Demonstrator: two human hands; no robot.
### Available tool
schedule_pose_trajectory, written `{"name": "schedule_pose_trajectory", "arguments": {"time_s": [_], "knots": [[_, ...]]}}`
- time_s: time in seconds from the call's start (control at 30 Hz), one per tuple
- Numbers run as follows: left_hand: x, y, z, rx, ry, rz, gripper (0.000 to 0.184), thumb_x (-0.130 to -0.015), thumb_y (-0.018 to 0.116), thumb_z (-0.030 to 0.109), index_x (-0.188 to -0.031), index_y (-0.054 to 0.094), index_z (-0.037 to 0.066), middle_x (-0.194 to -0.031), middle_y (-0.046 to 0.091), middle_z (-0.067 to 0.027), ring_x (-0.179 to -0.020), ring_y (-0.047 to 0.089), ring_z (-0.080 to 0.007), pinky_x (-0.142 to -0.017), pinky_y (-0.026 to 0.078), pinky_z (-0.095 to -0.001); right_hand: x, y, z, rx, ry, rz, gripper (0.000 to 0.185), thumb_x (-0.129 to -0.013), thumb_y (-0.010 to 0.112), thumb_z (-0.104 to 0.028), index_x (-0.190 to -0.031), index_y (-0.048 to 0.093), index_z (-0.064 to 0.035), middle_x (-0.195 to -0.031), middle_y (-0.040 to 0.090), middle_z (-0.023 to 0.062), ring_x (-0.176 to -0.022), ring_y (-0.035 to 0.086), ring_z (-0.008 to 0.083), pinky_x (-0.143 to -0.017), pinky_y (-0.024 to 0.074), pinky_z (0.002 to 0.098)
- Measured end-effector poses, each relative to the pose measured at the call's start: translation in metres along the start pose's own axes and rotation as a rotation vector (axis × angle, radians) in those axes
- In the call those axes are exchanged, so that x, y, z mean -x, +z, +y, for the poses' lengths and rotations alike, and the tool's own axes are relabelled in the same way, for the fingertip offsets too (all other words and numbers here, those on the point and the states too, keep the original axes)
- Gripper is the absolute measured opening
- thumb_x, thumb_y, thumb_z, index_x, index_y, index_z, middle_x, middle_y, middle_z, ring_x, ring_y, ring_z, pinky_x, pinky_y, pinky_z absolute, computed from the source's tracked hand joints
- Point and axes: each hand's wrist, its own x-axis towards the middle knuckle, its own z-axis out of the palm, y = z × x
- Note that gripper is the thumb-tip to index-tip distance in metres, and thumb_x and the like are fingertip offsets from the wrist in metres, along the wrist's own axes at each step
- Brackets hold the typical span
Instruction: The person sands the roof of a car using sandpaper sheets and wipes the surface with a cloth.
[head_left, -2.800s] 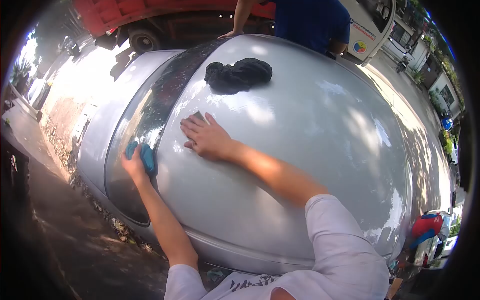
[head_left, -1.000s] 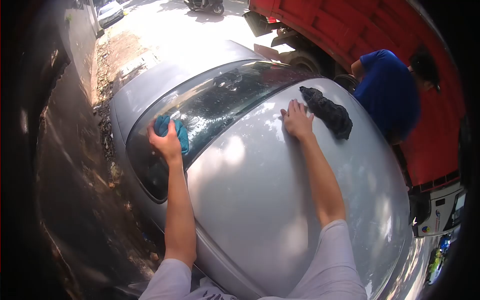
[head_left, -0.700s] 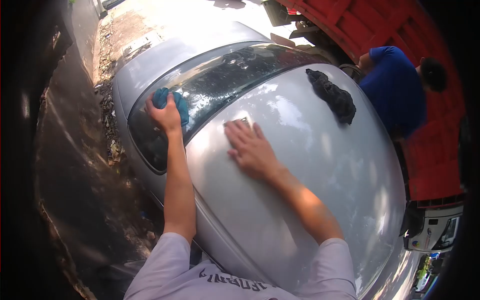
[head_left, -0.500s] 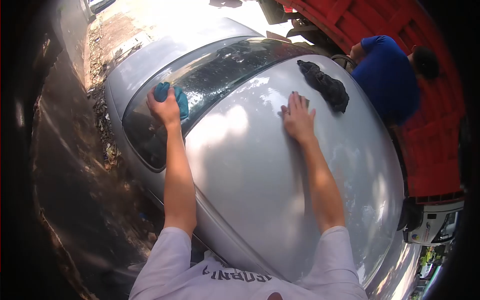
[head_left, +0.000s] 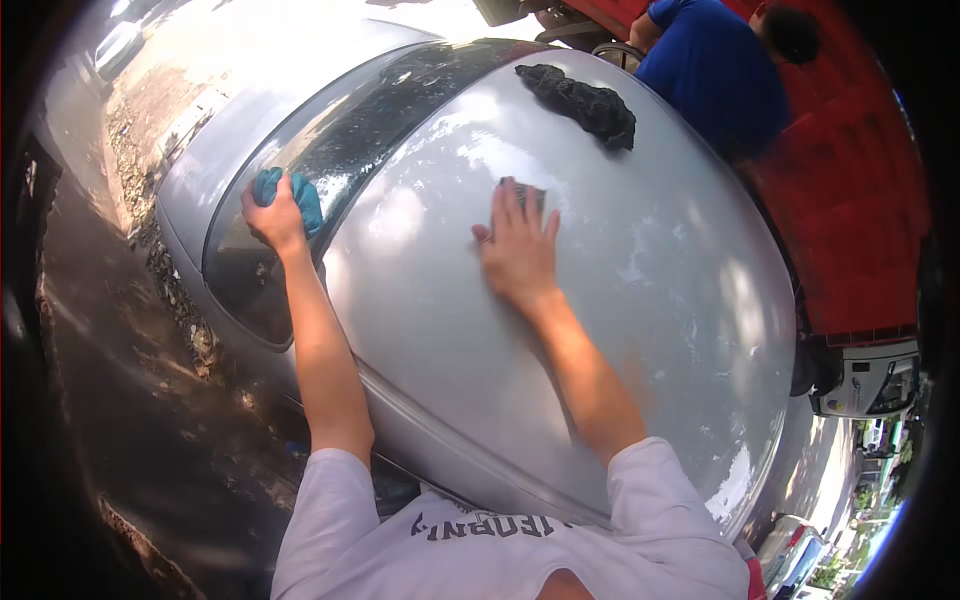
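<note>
My left hand [head_left: 275,215] is closed around a crumpled teal cloth [head_left: 305,205], held at the dark rear window [head_left: 365,125] of a silver car. On the car's pale roof [head_left: 430,330], my right hand [head_left: 520,245] lies flat with its fingers spread. Under those fingertips is a small dark grey pad or sheet [head_left: 537,198], mostly covered; its kind is not clear. Beyond this hand, a crumpled black cloth or bag [head_left: 585,105] rests on the roof.
A person in a blue shirt [head_left: 710,70] is at the car's far side, by a red truck body [head_left: 840,220]. A wall and rubble-strewn ground [head_left: 150,235] run along the left. A white vehicle [head_left: 870,380] stands at the right.
My right hand has slid back over the roof toward me, away from the black bundle, and the dark pad has moved with it. My left hand stays on the teal cloth. The camera view has shifted.
</note>
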Motion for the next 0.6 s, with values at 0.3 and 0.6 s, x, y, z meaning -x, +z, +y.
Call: {"name": "schedule_pose_trajectory", "arguments": {"time_s": [0.3,0.6], "knots": [[0.002,-0.004,-0.002,-0.094,-0.022,-0.168,0.056,-0.072,0.081,0.026,-0.119,0.064,0.002,-0.112,0.068,-0.0144,-0.103,0.064,-0.0268,-0.095,0.047,-0.0376,0.083,-0.059,0.195,0.161,0.655,0.032,0.065,-0.104,0.03,-0.048,-0.153,0.029,-0.0053,-0.162,0.026,0.0084,-0.148,0.022,0.0317,-0.117,0.016,0.0595],[0.001,0.018,-0.008,-0.154,0.188,-0.375,0.057,-0.073,0.08,0.04,-0.116,0.067,0.005,-0.107,0.072,-0.0141,-0.096,0.068,-0.0328,-0.089,0.051,-0.042,0.121,-0.044,-0.058,-0.008,-0.096,-0.024,0.069,-0.097,0.048,-0.048,-0.144,0.042,0.003,-0.155,0.035,0.0134,-0.144,0.028,0.0328,-0.117,0.0206,0.055]]}}
